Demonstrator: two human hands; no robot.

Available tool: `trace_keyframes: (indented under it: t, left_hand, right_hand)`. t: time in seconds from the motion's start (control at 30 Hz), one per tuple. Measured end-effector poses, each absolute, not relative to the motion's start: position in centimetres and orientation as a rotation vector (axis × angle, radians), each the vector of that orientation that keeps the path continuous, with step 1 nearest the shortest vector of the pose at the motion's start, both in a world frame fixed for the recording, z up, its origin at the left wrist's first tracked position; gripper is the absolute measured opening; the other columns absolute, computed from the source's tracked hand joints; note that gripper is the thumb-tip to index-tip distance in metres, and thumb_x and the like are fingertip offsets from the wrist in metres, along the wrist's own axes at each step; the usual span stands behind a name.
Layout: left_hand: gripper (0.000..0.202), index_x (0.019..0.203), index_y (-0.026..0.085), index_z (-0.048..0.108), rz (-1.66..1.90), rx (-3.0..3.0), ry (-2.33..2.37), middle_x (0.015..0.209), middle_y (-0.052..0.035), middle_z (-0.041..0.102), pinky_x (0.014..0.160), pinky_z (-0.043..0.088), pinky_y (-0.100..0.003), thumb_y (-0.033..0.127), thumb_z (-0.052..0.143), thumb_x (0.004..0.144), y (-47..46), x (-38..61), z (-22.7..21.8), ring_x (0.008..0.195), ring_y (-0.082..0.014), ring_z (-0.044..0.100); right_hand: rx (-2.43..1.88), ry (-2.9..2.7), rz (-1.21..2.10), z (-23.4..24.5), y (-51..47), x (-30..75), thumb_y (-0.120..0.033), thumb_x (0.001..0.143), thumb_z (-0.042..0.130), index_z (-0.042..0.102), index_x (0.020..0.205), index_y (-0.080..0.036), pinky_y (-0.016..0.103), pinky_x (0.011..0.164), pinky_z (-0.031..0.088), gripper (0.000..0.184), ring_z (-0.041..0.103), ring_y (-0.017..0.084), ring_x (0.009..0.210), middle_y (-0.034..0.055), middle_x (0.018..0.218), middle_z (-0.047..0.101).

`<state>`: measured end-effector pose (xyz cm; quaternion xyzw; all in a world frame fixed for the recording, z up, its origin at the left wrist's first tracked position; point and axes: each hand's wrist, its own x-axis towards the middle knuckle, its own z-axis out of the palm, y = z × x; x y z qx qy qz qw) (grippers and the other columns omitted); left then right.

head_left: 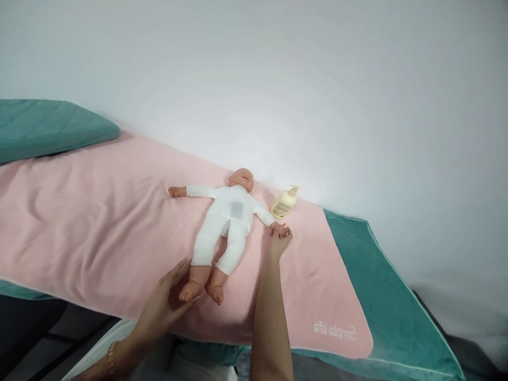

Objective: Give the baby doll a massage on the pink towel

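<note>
A baby doll [227, 216] with a white cloth body lies on its back on a pink blanket [130, 222], arms spread wide. My right hand [280, 244] is closed around the doll's hand [282, 229] on the right side. Beside the doll's feet, my left hand [171, 296] is open, its fingers and thumb spread on either side of the foot [192, 288] at the left; whether it touches the foot I cannot tell. A pale yellow pump bottle [284, 203] stands on the blanket just beyond my right hand.
A green pillow [55, 127] lies at the far left. Green bedding [369, 275] shows past the blanket's right edge, and a white wall [278, 95] rises behind the bed. Dark frame parts [35, 333] are at the lower left.
</note>
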<state>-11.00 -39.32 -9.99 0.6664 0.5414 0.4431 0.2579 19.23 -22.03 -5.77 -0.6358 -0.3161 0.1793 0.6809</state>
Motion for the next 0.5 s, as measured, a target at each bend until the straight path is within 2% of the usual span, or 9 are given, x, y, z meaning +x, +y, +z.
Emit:
trace_keyframes:
  t: [0.1,0.23,0.37,0.5]
  left_hand:
    - [0.077,0.153,0.036,0.022,1.249,1.631,1.342,0.149,-0.0101,0.048,0.104,0.051,-0.051,0.042,0.062,0.088,-39.7,-11.3,-10.0,0.133,-0.0321,0.050]
    - [0.076,0.156,0.038,0.014,1.286,1.595,1.298,0.154,-0.0084,0.041,0.110,0.044,-0.054,0.040,0.055,0.093,-38.9,-11.4,-8.7,0.139,-0.0309,0.042]
    - [0.073,0.156,0.036,0.017,1.364,1.641,1.339,0.155,-0.0067,0.041,0.112,0.042,-0.052,0.042,0.053,0.093,-36.7,-11.0,-6.2,0.140,-0.0304,0.040]
    - [0.068,0.155,0.032,0.025,1.412,1.697,1.355,0.153,-0.0056,0.044,0.113,0.042,-0.048,0.043,0.052,0.093,-33.7,-10.4,-3.2,0.140,-0.0293,0.042]
  right_hand:
    - [-1.403,-0.669,0.381,-5.6,-21.8,19.1,-0.053,0.084,0.056,0.041,0.124,-0.017,0.032,0.077,0.059,0.056,0.068,0.019,0.092,0.0124,0.113,0.061]
    - [-1.387,-0.717,0.333,-4.3,-22.0,18.2,-0.056,0.087,0.053,0.052,0.119,-0.015,0.036,0.081,0.058,0.053,0.067,0.021,0.094,0.0120,0.110,0.065]
    - [-1.413,-0.815,0.263,-2.2,-22.6,17.1,-0.051,0.086,0.057,0.062,0.119,-0.019,0.038,0.088,0.054,0.046,0.064,0.024,0.103,0.0108,0.116,0.066]
    - [-1.416,-1.005,0.208,-0.2,-22.6,15.7,-0.044,0.087,0.057,0.064,0.123,-0.020,0.041,0.098,0.049,0.043,0.059,0.026,0.115,0.0115,0.124,0.064]
